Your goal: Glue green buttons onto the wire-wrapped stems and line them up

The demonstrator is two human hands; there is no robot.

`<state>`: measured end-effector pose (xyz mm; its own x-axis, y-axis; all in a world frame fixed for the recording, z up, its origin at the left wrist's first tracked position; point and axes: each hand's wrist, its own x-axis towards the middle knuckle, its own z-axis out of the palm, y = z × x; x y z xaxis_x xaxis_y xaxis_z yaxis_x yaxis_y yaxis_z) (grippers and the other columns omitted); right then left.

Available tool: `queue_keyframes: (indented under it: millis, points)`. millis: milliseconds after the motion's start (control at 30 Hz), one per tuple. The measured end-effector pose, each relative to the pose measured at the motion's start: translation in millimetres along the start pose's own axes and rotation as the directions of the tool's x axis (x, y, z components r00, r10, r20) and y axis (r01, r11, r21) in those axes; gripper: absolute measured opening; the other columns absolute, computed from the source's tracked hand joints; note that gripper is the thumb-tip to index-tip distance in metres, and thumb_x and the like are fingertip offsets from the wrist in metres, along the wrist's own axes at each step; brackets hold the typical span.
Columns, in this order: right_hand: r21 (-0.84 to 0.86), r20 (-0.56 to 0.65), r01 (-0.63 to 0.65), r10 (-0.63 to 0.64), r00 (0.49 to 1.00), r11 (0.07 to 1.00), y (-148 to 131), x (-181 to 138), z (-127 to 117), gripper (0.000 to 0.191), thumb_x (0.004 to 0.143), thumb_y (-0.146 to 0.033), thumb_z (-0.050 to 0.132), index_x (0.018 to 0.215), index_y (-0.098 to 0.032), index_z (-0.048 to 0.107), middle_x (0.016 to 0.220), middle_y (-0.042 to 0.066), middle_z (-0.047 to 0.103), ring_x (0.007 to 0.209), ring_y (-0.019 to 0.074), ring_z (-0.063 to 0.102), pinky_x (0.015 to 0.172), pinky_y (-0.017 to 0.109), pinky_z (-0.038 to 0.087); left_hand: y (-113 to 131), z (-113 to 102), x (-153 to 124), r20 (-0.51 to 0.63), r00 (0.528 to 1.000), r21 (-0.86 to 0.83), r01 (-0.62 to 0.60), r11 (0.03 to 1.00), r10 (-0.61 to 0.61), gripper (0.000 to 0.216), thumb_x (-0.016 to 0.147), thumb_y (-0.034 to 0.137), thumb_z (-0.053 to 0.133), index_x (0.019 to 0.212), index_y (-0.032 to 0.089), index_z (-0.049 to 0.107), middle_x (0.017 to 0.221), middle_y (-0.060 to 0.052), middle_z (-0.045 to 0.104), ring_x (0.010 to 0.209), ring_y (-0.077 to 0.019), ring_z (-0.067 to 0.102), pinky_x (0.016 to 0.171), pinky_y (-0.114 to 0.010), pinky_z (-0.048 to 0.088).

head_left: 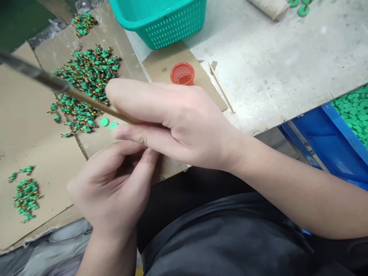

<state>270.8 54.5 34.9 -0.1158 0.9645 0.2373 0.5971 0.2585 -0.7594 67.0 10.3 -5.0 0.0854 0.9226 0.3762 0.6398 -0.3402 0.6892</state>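
pale worktable [273, 65], cardboard sheets [161, 63] bearing heaped green pieces [89, 73] and red cup [182, 69], teal basket [172, 32], wooden stick [222, 90]

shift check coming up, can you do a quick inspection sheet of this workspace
surface: pale, marked table, partly covered with cardboard
job's things: held stick; large pile of small green and dark pieces; two loose green discs near the hands; red cup with some liquid
clutter: thin wooden rod lying right of the cup; pale roll at the far side
hands: right hand grips the stick; left hand is curled just below it, anything inside hidden
cables: nothing seen
surroundings: green basket beyond the cup; blue container with many green discs at the right
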Motion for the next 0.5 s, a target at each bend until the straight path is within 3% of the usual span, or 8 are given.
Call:
queue_keyframes:
  millis: [100, 200, 300, 367, 433, 500]
  points:
    - [0.014, 0.24, 0.171, -0.169, 0.956, 0.985, -1, 1, -1, 0.062, 0.099, -0.048, 0.028, 0.084, -0.003, 0.068, 0.105, -0.021, 0.077, 0.134, -0.0028, 0.073, 0.09, 0.0, 0.037, -1, 0, 0, 0.005, 1.0, 0.005, 0.005, 1.0, -0.005, 0.003, 0.095, 0.025, 0.092, 0.095, 0.023, 0.089, 0.082, 0.004, 0.08, 0.074, -0.0106, 0.065, 0.074, -0.027, 0.051]
    - [0.105, 0.196, 0.141, -0.159, 0.968, 0.984, 1, 0, 0, 0.037, 0.104, -0.038, 0.054, 0.103, -0.008, 0.077, 0.108, -0.02, 0.08, 0.132, -0.0022, 0.076, 0.098, 0.003, 0.045, -1, 1, 0, 0.001, 1.0, -0.007, 0.009, 1.0, -0.009, 0.003, 0.095, 0.025, 0.093, 0.096, 0.023, 0.091, 0.084, 0.004, 0.083, 0.077, -0.01, 0.067, 0.076, -0.025, 0.053]
    - [0.247, 0.068, 0.128, -0.149, 0.987, 0.961, 6, -5, 2, 0.026, 0.104, -0.033, 0.068, 0.095, -0.01, 0.073, 0.106, -0.016, 0.081, 0.121, -0.0031, 0.079, 0.107, 0.007, 0.052, 1, 1, 0, -0.001, 1.0, -0.009, 0.03, 1.0, -0.03, 0.004, 0.095, 0.026, 0.094, 0.099, 0.026, 0.093, 0.086, 0.005, 0.086, 0.074, -0.0079, 0.068, 0.073, -0.022, 0.054]
    - [0.323, -0.121, 0.162, -0.129, 0.984, 0.933, 8, -12, 1, 0.031, 0.107, -0.034, 0.072, 0.084, -0.013, 0.065, 0.108, -0.014, 0.078, 0.113, -0.0013, 0.081, 0.107, 0.009, 0.057, 4, 1, -1, -0.005, 0.999, -0.009, 0.05, 0.999, -0.05, 0.006, 0.095, 0.028, 0.095, 0.101, 0.028, 0.094, 0.089, 0.005, 0.088, 0.074, -0.0072, 0.071, 0.074, -0.019, 0.056]
    - [0.355, -0.317, 0.203, -0.087, 0.945, 0.913, 11, -24, -2, 0.032, 0.113, -0.037, 0.069, 0.089, -0.016, 0.065, 0.104, -0.011, 0.073, 0.104, 0.0014, 0.082, 0.101, 0.013, 0.064, 8, 1, -1, -0.003, 0.997, -0.005, 0.08, 0.997, -0.08, 0.008, 0.096, 0.03, 0.095, 0.104, 0.029, 0.095, 0.095, 0.004, 0.091, 0.077, -0.0077, 0.075, 0.075, -0.018, 0.059]
    - [0.355, -0.4, 0.173, -0.018, 0.916, 0.919, 13, -37, -6, 0.028, 0.117, -0.041, 0.065, 0.101, -0.019, 0.069, 0.096, -0.009, 0.069, 0.093, 0.0049, 0.083, 0.093, 0.019, 0.069, 10, 0, -1, 0.004, 0.993, -0.003, 0.119, 0.993, -0.119, 0.008, 0.098, 0.032, 0.093, 0.105, 0.031, 0.095, 0.098, 0.003, 0.092, 0.079, -0.0089, 0.079, 0.076, -0.018, 0.062]
